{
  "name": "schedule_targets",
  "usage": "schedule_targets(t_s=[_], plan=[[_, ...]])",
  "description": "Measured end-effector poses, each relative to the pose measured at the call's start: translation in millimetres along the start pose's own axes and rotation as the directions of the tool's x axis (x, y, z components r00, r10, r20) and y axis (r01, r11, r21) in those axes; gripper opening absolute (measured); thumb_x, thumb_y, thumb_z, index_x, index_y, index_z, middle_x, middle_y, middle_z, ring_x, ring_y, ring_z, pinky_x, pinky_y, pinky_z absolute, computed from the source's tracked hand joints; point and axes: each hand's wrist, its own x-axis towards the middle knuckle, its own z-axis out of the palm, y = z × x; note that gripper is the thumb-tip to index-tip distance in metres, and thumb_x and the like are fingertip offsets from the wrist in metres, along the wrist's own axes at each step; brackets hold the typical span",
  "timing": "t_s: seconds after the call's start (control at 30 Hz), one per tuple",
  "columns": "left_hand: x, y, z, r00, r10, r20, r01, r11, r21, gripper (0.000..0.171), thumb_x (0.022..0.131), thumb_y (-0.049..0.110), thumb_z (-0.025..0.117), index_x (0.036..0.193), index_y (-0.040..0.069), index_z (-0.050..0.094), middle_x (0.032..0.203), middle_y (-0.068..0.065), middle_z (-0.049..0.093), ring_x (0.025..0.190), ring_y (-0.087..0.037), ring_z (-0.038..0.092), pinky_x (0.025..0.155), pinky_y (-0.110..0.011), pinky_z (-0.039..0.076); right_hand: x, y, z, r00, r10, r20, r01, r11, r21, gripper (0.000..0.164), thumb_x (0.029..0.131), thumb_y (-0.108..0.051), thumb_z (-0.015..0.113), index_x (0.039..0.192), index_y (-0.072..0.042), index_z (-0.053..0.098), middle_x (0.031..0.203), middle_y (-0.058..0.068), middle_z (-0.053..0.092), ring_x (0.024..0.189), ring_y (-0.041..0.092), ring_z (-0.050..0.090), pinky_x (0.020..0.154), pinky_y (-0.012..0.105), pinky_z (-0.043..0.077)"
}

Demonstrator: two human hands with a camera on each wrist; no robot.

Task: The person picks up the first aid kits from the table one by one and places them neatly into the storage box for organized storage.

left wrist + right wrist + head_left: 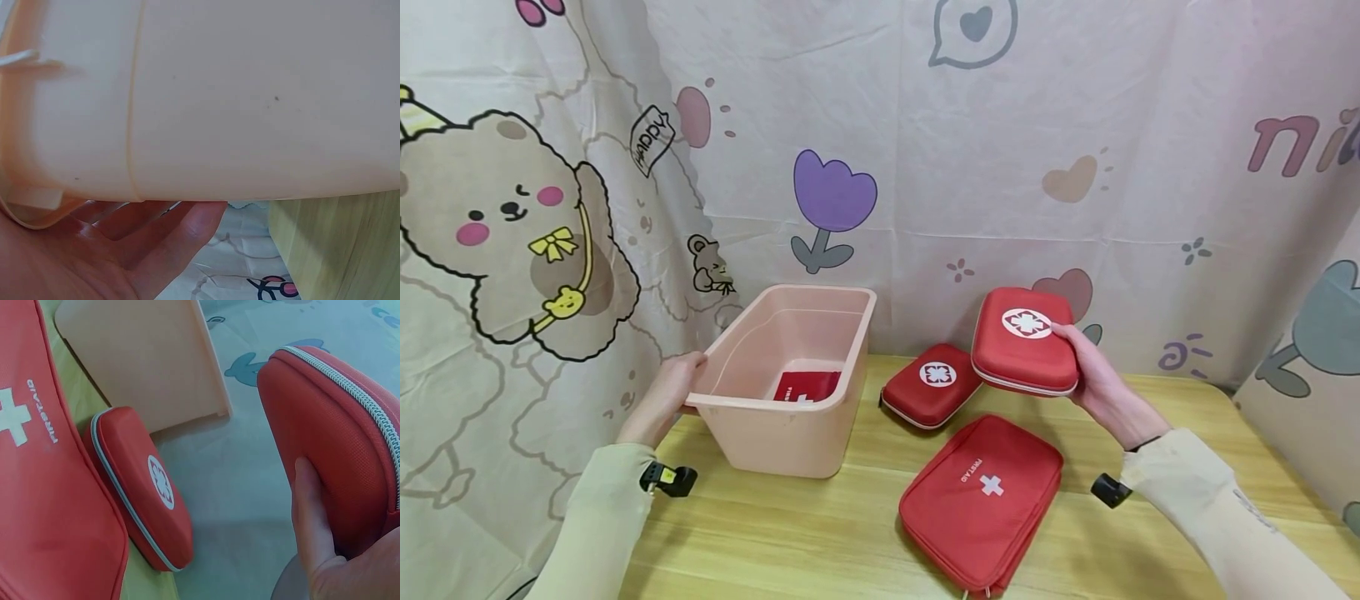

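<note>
My left hand [673, 387] grips the rim of a peach plastic bin [782, 437] at its near left corner. In the left wrist view, the fingers [181, 234] run along the side of the bin, partly hidden behind it. Inside the bin lies a red first aid pouch [790, 385], mostly hidden by the front wall. My right hand [1097, 375] holds a red zippered first aid case [1018, 354] by its right side, raised above the table, the thumb on its top face. Below it to the left sits a smaller red first aid case [917, 393].
A large flat red first aid bag [973, 508] with a white cross lies on the wooden table [775, 533], nearer than the smaller case. A printed curtain [917, 192] hangs behind the table and along both sides.
</note>
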Motion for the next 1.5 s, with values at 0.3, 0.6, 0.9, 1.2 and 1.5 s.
schedule_targets(t_s=[0.3,0.6,0.9,1.2,1.5], plan=[[0.2,1.4,0.1,1.0,-0.009,-0.001,0.009,1.0,-0.009,0.063,0.104,0.038,0.022,0.142,-0.011,0.032,0.131,-0.03,0.043,0.107,-0.033,0.053,0.069,-0.031,0.054,5,1,12,1.0,0.004,-0.005,-0.004,1.0,0.001,0.061,0.099,-0.04,0.055,0.147,-0.017,0.025,0.094,-0.004,0.07,0.077,0.013,0.07,0.068,0.026,0.057],[-0.8,1.4,0.2,1.0,0.02,-0.022,-0.02,1.0,-0.002,0.058,0.104,0.035,0.024,0.133,-0.013,0.04,0.12,-0.03,0.05,0.085,-0.021,0.059,0.065,-0.035,0.056,11,5,24,1.0,0.003,0.017,-0.004,0.999,0.035,0.06,0.1,-0.038,0.054,0.148,-0.017,0.024,0.096,-0.004,0.069,0.078,0.013,0.07,0.069,0.026,0.057],[-0.8,0.8,0.3,0.999,0.027,-0.029,-0.027,1.0,0.001,0.057,0.104,0.035,0.024,0.132,-0.012,0.041,0.122,-0.03,0.049,0.088,-0.023,0.059,0.065,-0.035,0.056,16,8,33,1.0,-0.005,0.006,0.005,1.0,0.025,0.06,0.099,-0.038,0.056,0.146,-0.015,0.028,0.093,-0.003,0.071,0.076,0.013,0.071,0.068,0.026,0.057],[-0.4,1.0,0.2,1.0,0.015,-0.026,-0.016,1.0,-0.004,0.06,0.104,0.036,0.024,0.136,-0.013,0.037,0.124,-0.033,0.047,0.094,-0.029,0.059,0.064,-0.035,0.056,17,11,40,1.0,-0.004,0.001,0.004,1.0,0.022,0.056,0.098,-0.039,0.058,0.142,-0.014,0.034,0.092,-0.003,0.071,0.076,0.013,0.071,0.068,0.026,0.057],[-2.1,-0.8,-2.0,1.0,0.02,0.002,-0.02,1.0,0.016,0.062,0.104,0.038,0.021,0.138,-0.012,0.036,0.124,-0.029,0.05,0.089,-0.021,0.06,0.068,-0.035,0.055,26,16,55,1.0,0.002,0.02,-0.002,0.999,0.035,0.059,0.098,-0.039,0.058,0.144,-0.011,0.034,0.092,-0.002,0.072,0.075,0.014,0.071,0.066,0.027,0.057]])
